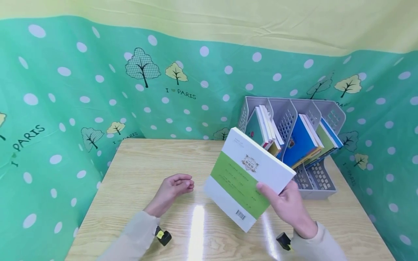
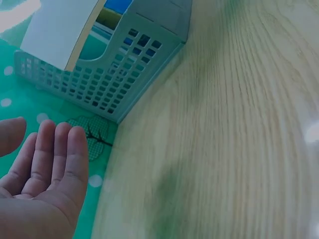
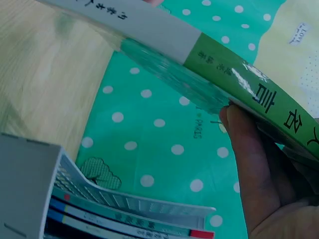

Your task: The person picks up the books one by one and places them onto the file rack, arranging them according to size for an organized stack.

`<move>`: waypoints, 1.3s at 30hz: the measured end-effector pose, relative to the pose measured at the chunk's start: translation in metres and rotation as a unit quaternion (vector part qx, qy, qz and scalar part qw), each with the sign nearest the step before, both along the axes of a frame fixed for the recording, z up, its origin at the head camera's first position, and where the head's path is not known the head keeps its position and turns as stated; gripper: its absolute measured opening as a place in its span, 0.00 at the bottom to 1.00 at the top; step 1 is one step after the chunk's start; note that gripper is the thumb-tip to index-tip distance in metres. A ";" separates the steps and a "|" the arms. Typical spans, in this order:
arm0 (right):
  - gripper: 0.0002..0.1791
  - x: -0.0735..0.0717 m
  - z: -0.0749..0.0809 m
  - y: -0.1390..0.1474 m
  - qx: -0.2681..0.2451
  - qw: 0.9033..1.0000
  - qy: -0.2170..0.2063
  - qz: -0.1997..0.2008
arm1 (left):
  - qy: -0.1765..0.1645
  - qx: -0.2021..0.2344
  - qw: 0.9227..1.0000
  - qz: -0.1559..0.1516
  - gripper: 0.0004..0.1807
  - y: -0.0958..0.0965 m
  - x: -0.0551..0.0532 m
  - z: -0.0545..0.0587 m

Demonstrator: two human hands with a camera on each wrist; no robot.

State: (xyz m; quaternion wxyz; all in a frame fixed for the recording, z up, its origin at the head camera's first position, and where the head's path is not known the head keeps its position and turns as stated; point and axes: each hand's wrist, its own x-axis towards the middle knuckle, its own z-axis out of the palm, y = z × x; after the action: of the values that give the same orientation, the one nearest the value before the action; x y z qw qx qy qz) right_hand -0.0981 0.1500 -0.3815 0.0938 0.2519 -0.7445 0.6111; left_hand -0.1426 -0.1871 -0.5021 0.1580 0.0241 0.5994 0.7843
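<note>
My right hand [image 1: 287, 203] grips a white and green book [image 1: 241, 181] by its right edge, thumb over the cover and fingers behind. The book is held tilted above the table, in front of a grey file rack [image 1: 243, 117]. In the right wrist view the book's spine [image 3: 219, 59] shows white and green with dark characters. My left hand [image 1: 174, 188] hovers left of the book, apart from it and holding nothing. The left wrist view shows that hand [image 2: 50, 169] palm up, its fingers nearly straight.
Several books lean in the rack's compartments, among them a dark green book [image 1: 254, 127] at left and a blue book [image 1: 297, 141] further right. The wooden table [image 1: 147, 156] ends at a green dotted curtain [image 1: 183, 112] behind and at both sides.
</note>
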 end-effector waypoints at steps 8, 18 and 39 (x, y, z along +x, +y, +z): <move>0.28 0.002 0.013 0.025 0.069 0.996 -0.007 -0.051 | 0.012 -0.036 0.999 0.005 0.18 0.019 -0.011 0.007; 0.26 0.009 0.024 0.045 0.127 0.986 0.006 -0.112 | 0.007 -0.085 0.996 0.024 0.15 0.048 -0.015 0.007; 0.27 0.018 0.041 0.069 0.196 0.958 -0.010 -0.207 | 0.061 -0.163 0.985 -0.004 0.13 0.138 -0.019 0.009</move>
State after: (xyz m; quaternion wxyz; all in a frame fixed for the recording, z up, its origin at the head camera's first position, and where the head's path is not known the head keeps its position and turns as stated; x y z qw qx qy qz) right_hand -0.0804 0.2194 -0.3403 0.1599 0.0996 -0.8866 0.4223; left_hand -0.1618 -0.0487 -0.4935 0.1260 0.0483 0.7275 0.6727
